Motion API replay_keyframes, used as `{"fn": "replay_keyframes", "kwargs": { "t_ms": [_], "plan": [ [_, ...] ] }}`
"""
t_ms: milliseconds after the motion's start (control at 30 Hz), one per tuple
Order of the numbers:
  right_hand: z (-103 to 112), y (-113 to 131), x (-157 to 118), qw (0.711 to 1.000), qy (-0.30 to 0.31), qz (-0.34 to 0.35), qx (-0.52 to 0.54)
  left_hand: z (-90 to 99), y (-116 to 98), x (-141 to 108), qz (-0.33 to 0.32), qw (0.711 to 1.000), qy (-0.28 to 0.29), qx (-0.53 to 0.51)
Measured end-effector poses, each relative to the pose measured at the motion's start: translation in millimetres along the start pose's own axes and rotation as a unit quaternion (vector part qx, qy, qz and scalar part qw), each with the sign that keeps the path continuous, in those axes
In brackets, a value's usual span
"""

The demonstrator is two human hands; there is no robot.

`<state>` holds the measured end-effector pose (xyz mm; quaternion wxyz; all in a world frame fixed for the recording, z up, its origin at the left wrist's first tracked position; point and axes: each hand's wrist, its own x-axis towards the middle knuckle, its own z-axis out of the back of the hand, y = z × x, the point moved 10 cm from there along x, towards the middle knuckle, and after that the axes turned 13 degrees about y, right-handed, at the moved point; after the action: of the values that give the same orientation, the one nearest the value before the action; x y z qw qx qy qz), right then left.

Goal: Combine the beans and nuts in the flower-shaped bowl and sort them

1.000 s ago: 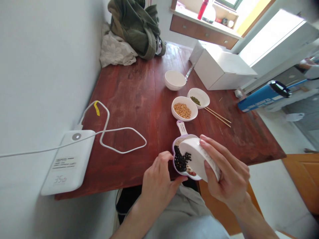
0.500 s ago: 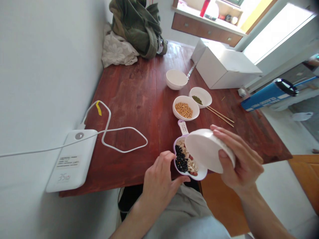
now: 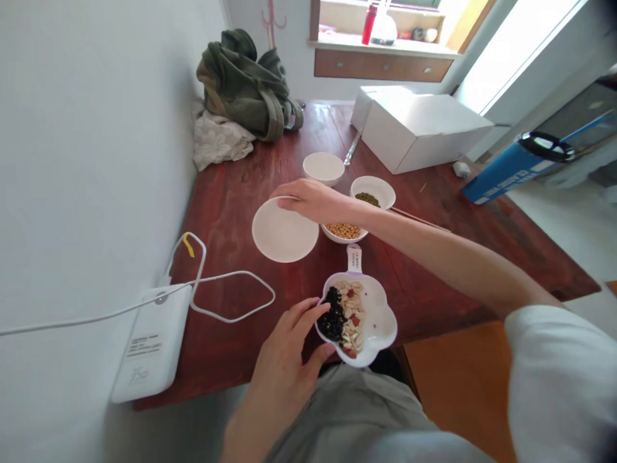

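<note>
My right hand [image 3: 306,200] grips the rim of an empty white bowl [image 3: 284,233] over the left-middle of the table, its arm reaching across the bowl of yellow beans [image 3: 343,231]. At the near edge, my left hand [image 3: 294,341] holds the left side of a flower-shaped dish [image 3: 380,321] between fingers and thumb. Black beans [image 3: 331,318] lie in its left part, with pale flat seeds [image 3: 351,308] and a few reddish pieces beside them. The dish's handle [image 3: 354,259] points away from me.
Behind stand another white bowl [image 3: 324,168] and a bowl of green beans [image 3: 373,191], near chopsticks [image 3: 419,219]. A white box [image 3: 414,128], blue bottle [image 3: 515,167], green bag [image 3: 245,90] and cabled power bank [image 3: 154,347] lie around the table [image 3: 231,218].
My right hand has carried the white bowl from above the flower-shaped dish to the left and away from me. The dish now shows fully. My left hand stays at its side; the view has shifted.
</note>
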<state>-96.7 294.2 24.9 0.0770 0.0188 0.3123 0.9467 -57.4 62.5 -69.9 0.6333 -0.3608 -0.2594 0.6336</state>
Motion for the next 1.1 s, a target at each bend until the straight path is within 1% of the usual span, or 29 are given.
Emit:
{"fn": "replay_keyframes", "kwargs": {
  "t_ms": [33, 100, 200, 300, 433, 500, 567, 633, 667, 733, 767, 800, 900, 967, 1033, 1100],
  "plan": [
    [-4.8, -4.2, 14.7, 1.0, 0.018, 0.008, 0.001, 2.2, 1.2, 0.3, -0.005, 1.0, 0.003, -0.008],
    [-12.1, -11.2, 35.7, 0.999, 0.042, 0.016, -0.002, 5.4, 2.8, 2.3, -0.015, 1.0, 0.007, -0.016],
    [-17.9, -21.2, 50.9, 0.998, 0.057, 0.012, -0.005, 9.7, 1.0, 8.1, -0.029, 1.0, -0.002, -0.005],
    [-20.5, -29.6, 56.1, 0.999, 0.052, 0.014, -0.001, 15.2, -9.2, 16.0, -0.048, 0.998, -0.026, 0.022],
    [-23.1, -38.6, 55.2, 0.999, 0.047, 0.001, -0.002, 24.1, -36.9, 24.7, -0.1, 0.99, -0.078, 0.065],
    [-17.0, -40.4, 46.9, 0.999, 0.039, 0.003, -0.012, 23.3, -50.2, 28.7, -0.126, 0.985, -0.078, 0.092],
    [0.7, -43.3, 28.1, 1.0, 0.006, 0.015, -0.023, 18.4, -58.5, 33.4, -0.14, 0.981, -0.057, 0.119],
    [27.8, -55.7, -3.2, 0.998, -0.048, 0.004, -0.033, 11.1, -62.9, 37.8, -0.151, 0.978, -0.026, 0.142],
    [42.2, -66.9, -22.9, 0.996, -0.077, -0.02, -0.041, 7.1, -63.9, 39.8, -0.157, 0.976, -0.009, 0.15],
    [68.1, -94.7, -68.4, 0.985, -0.133, -0.092, -0.064, -1.0, -63.1, 44.1, -0.163, 0.973, 0.025, 0.159],
    [78.0, -108.5, -92.3, 0.974, -0.157, -0.135, -0.088, -4.2, -61.4, 46.3, -0.163, 0.973, 0.038, 0.159],
    [83.6, -120.6, -114.3, 0.964, -0.169, -0.171, -0.114, -6.8, -59.0, 48.4, -0.161, 0.973, 0.05, 0.157],
    [79.6, -151.5, -160.5, 0.95, -0.152, -0.234, -0.138, -11.6, -48.5, 53.1, -0.141, 0.978, 0.068, 0.139],
    [73.8, -171.8, -177.7, 0.937, -0.14, -0.281, -0.152, -13.6, -41.4, 53.0, -0.126, 0.983, 0.068, 0.114],
    [68.6, -197.3, -187.5, 0.927, -0.136, -0.334, -0.101, -13.2, -35.0, 49.3, -0.108, 0.99, 0.051, 0.078],
    [60.6, -222.7, -190.3, 0.919, -0.133, -0.37, 0.006, -12.9, -30.9, 42.7, -0.094, 0.994, 0.03, 0.047]
  ]
}}
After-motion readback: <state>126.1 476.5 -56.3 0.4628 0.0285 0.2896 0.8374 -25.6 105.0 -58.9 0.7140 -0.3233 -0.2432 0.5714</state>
